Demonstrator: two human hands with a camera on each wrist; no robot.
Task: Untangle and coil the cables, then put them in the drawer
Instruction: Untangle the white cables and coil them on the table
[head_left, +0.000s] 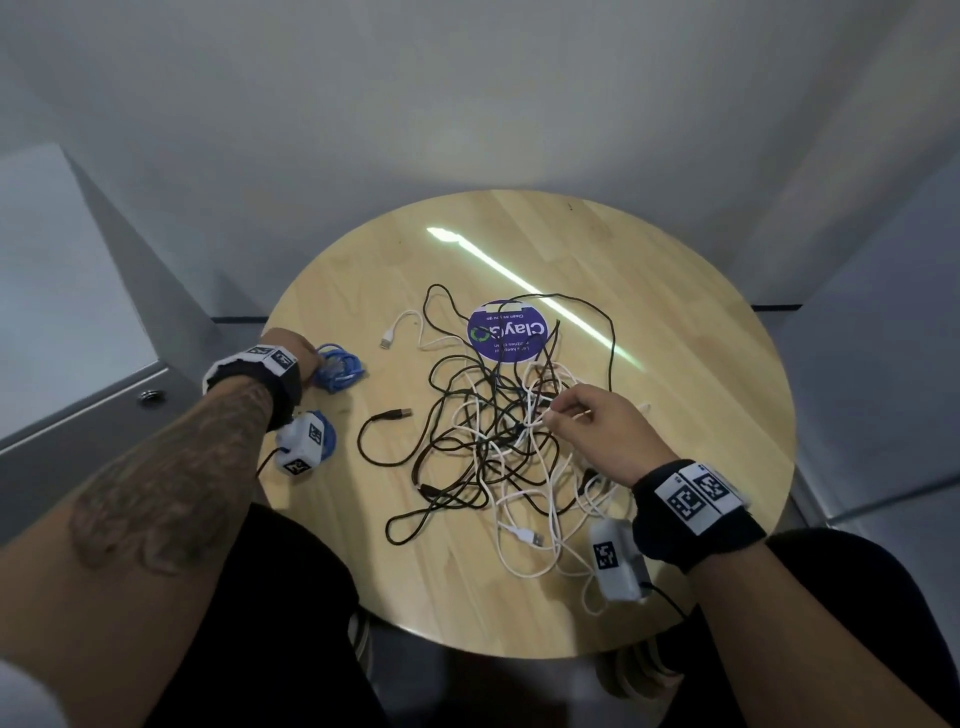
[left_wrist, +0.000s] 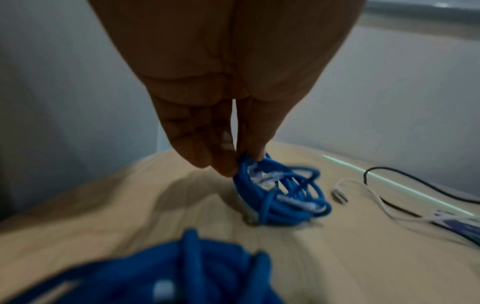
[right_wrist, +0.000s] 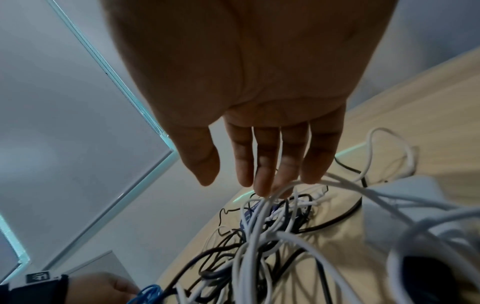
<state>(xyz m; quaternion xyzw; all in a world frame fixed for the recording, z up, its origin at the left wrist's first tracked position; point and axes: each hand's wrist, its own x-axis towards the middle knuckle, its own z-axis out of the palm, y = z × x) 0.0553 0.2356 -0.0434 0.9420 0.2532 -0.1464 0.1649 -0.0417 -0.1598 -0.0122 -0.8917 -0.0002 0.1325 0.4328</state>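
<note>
Nearest the head camera: both forearms with tagged wristbands. Landmark = purple round sticker (head_left: 506, 330) on the round wooden worktop (head_left: 675, 322).

Left hand (head_left: 297, 347) is well to the left of the sticker, at the worktop's left edge. Its fingers (left_wrist: 223, 156) pinch one edge of a coiled blue cable (head_left: 337, 368), which rests on the worktop; blurry in the left wrist view, but the pinch is readable. Second blue coil (left_wrist: 182, 267) sits nearer the body than the first, mostly hidden under the left wrist camera in the head view.

Right hand (head_left: 597, 426) is on the near-right side of the sticker, over the tangle of black and white cables (head_left: 498, 436). Thumb and forefinger pinch a white cable (head_left: 545, 415) lifted out of the tangle; remaining fingers (right_wrist: 265, 174) hang fairly straight with white strands running across them.

Tangle spreads from the sticker toward the body, partly overlapping the sticker's near edge. Loose USB ends lie left of the sticker and left of the tangle.

Grey cabinet (head_left: 78, 364) stands far left of the sticker, beside the worktop; cannot tell whether it has the drawer.
</note>
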